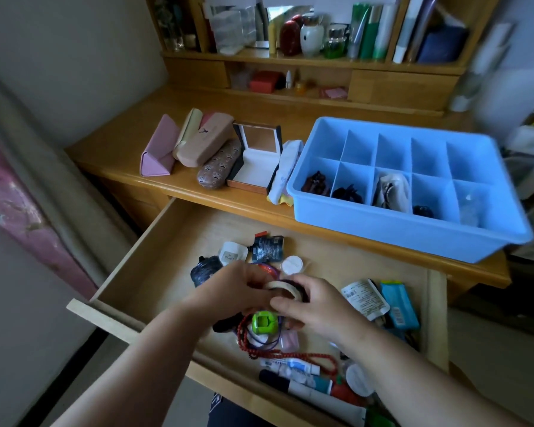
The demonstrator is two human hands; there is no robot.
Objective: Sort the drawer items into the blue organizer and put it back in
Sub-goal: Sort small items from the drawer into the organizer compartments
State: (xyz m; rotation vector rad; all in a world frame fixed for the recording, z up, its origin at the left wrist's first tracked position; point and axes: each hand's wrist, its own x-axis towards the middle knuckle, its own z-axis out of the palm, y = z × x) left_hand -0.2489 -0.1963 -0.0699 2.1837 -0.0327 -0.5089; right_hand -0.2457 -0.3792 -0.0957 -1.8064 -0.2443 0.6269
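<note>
The blue organizer [407, 229] stands on the desk top at the right, its front compartments holding dark small items and a pouch. Below it the wooden drawer [154, 260] is pulled open and littered with small items. Over its middle my left hand [232, 291] and my right hand [318, 306] meet on a pale bangle [282, 286]; both pinch it, together with some dark rings behind it. A green clip-like thing [262, 322] and a red bead string [290, 354] lie just under my hands.
Several glasses cases [198, 143] and an open white box [258, 158] sit on the desk at the left of the organizer. In the drawer lie sachets [267, 248], a blue packet [399, 303], and tubes [293, 369]. Shelves with bottles rise behind.
</note>
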